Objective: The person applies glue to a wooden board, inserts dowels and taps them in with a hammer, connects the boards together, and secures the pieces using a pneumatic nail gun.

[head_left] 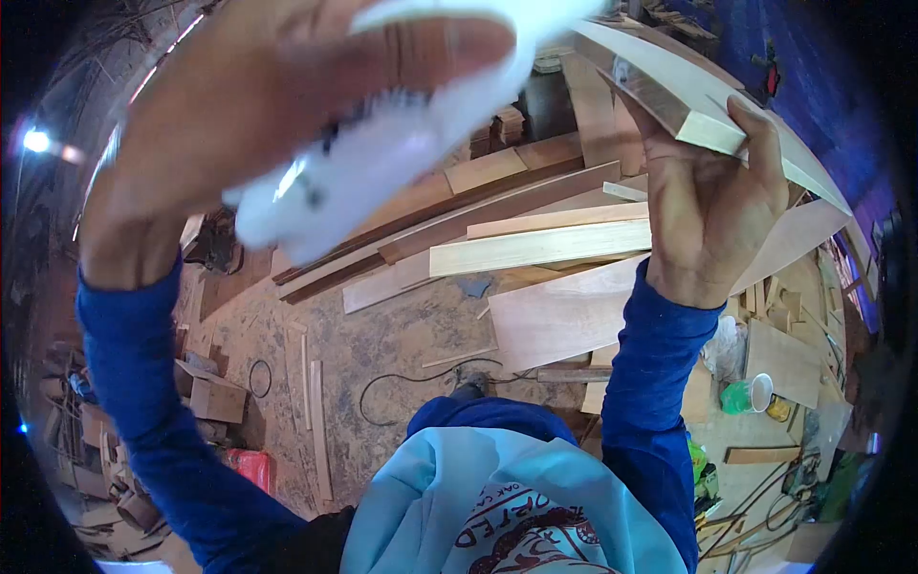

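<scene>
Raised at the top left, my left hand (239, 115) is blurred and close to the camera. Its fingers are closed around a white plastic thing (330, 196) with dark print, a bag or a bottle; I cannot tell which. My right hand (712, 196) is lifted at the upper right and grips the near end of a pale wooden board (684, 88). The thumb rests along one side of the board, and the other fingers are mostly hidden behind it. The white thing is close to the board's far left part; contact cannot be made out.
Several planks (540, 247) and a wide sheet of wood (564, 311) lie below my hands. A black cable (382, 378) runs over the dusty floor. To the right are a green and white tub (748, 394) and wood scraps. A cardboard box (218, 397) stands at left.
</scene>
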The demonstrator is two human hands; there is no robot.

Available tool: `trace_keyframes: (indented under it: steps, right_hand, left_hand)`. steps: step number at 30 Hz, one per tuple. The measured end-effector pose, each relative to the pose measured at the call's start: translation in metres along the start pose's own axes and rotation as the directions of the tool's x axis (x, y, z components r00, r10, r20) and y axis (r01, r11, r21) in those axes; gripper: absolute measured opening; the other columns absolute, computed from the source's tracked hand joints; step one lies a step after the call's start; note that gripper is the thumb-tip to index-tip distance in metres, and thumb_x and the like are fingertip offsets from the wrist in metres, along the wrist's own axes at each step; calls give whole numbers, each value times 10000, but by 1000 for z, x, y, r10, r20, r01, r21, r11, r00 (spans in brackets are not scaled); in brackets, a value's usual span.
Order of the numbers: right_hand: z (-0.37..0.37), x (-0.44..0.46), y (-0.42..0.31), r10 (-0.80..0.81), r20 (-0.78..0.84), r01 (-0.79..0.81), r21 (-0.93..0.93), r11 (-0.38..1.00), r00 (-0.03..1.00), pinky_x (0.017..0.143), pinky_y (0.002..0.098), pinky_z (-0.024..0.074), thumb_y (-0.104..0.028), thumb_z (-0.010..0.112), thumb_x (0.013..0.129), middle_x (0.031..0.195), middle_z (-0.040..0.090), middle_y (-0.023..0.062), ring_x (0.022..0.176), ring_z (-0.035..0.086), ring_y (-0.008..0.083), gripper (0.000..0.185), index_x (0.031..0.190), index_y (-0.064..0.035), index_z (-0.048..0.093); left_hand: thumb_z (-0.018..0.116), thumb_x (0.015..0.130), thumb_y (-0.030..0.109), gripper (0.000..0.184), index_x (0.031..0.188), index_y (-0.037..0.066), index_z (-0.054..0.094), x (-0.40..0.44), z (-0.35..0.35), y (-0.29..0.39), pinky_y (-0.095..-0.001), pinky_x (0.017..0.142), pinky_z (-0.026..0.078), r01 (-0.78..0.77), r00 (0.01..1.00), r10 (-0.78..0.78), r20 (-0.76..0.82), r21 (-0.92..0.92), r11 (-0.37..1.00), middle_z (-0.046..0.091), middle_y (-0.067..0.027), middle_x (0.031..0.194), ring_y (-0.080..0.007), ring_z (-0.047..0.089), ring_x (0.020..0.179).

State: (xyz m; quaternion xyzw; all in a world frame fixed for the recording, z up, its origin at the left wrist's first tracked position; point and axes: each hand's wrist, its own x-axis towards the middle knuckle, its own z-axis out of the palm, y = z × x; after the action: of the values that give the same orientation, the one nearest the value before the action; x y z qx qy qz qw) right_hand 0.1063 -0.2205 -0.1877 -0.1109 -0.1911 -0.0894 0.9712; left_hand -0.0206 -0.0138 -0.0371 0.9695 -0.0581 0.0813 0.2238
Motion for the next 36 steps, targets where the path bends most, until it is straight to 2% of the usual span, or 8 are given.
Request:
trace_keyframes:
  steps: [1,6,7,10,13,20,22,36]
  right_hand:
    - [-1,-2,0,2,5,-2,-4,1000,1000,1001,472,526,-94,649,904,1099,650,137,1105,634,274,180,1053,-8,597]
    - [-1,-9,-11,71,60,-69,-37,997,996,1007,464,516,-135,672,894,1093,632,158,1122,610,287,244,1072,5,581]
    - [-11,-2,-14,-1,34,1,1,1000,999,1172,709,311,-92,621,907,1298,536,330,1332,476,481,454,1266,132,456]
    - [-10,-4,-33,34,125,-34,0,999,992,1178,743,261,-93,589,927,1339,495,393,1368,430,516,521,1317,201,409]
    - [-5,-10,-42,58,88,-54,-43,998,994,1186,736,253,-97,558,944,1399,458,410,1383,422,515,532,1333,228,396]
    - [-8,-6,-30,-68,-18,65,-138,988,998,1206,712,238,-114,525,960,1423,445,410,1404,403,508,539,1338,245,390]
    - [-13,-7,-30,3,44,3,-129,992,999,1127,687,379,-135,612,904,1290,585,298,1262,556,444,438,1255,115,529]
    - [-22,-7,-36,0,118,6,-52,999,993,1157,695,331,-150,583,937,1342,545,339,1336,487,477,432,1267,123,529]
  left_hand:
    - [681,947,504,594,1274,10,640,7,-2,1,-303,761,578,-93,988,118,95,-239,967,715,-119,1010,-177,703,837]
    - [743,918,468,561,1062,-72,697,11,-1,16,-270,507,449,-55,988,42,-146,-83,995,672,-73,758,-130,615,638]
    - [736,925,465,549,1061,-66,701,9,0,12,-266,507,447,-80,987,66,-149,-94,992,674,-73,754,-125,617,634]
    - [722,940,459,526,1059,-53,711,8,3,-23,-260,506,444,-126,982,105,-154,-135,983,678,-72,745,-115,619,627]
    - [697,911,577,700,1291,-8,634,27,-1,-96,-301,773,557,-425,900,429,-79,60,903,688,-126,1020,-193,674,933]
    - [722,929,470,594,1282,-3,652,61,2,-106,-307,789,537,-472,878,453,153,126,873,686,-100,1013,-180,656,896]
    - [724,930,448,583,1293,-1,647,65,2,-109,-308,798,538,-447,890,427,160,123,886,687,-97,1023,-177,657,907]
    - [670,975,423,513,1269,3,649,80,4,-103,-312,810,546,-404,896,362,257,134,905,680,-82,1028,-165,653,934]
